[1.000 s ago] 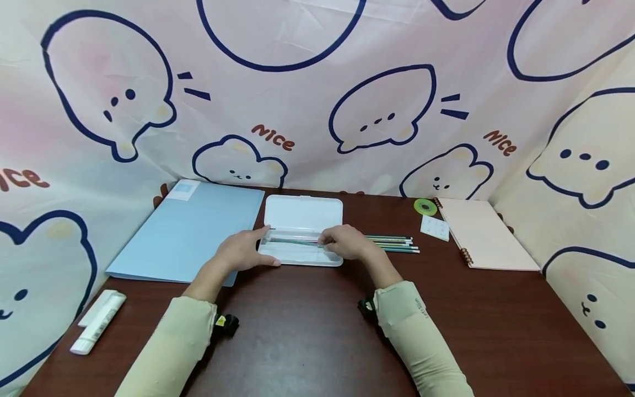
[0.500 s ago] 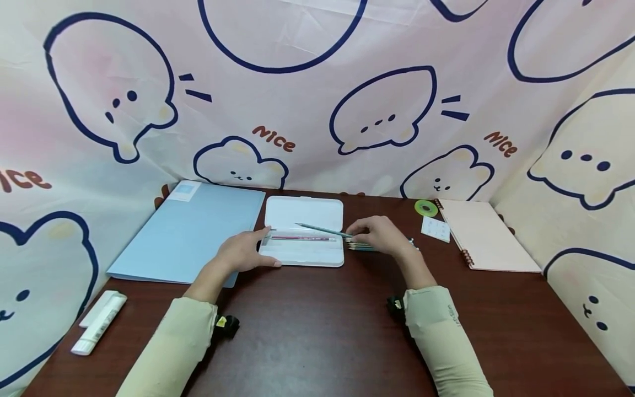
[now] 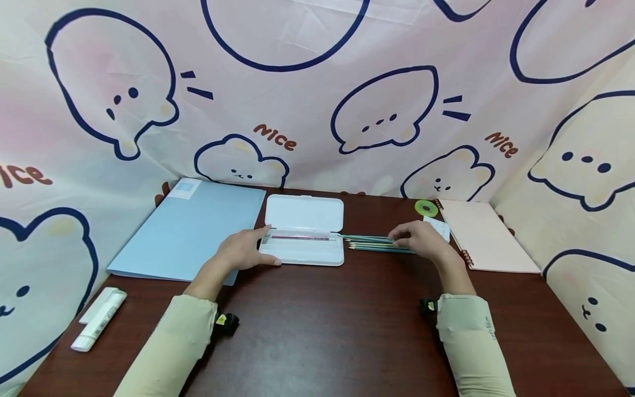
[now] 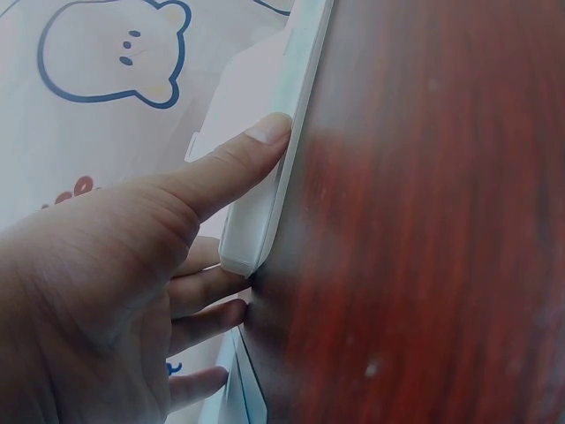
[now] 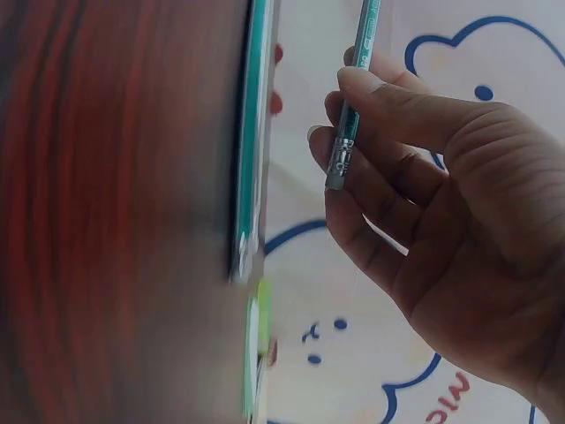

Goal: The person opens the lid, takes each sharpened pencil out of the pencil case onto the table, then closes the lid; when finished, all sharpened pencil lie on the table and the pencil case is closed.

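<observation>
A white pencil case point(image 3: 302, 256) lies with its lid up and a reddish pencil point(image 3: 300, 238) inside. My left hand point(image 3: 240, 252) holds its left end, thumb on the front edge and fingers at the side and back, as the left wrist view point(image 4: 132, 230) confirms. My right hand point(image 3: 421, 239) is to the right of the case. Between thumb and fingers it pinches a green pencil point(image 5: 365, 40) close to the eraser end; the pencil's other end points toward the case. Several more green pencils point(image 3: 369, 248) lie on the table below it.
A blue folder point(image 3: 198, 231) lies left of the case, partly behind my left hand. Two white items point(image 3: 101, 317) are at the front left. On the right are a green tape roll point(image 3: 425, 208), a pale card point(image 3: 439, 226) and a spiral notebook point(image 3: 488, 237).
My right hand has moved right, out of the case, drawing the green pencil with it to above the other pencils. My left hand has stayed on the case.
</observation>
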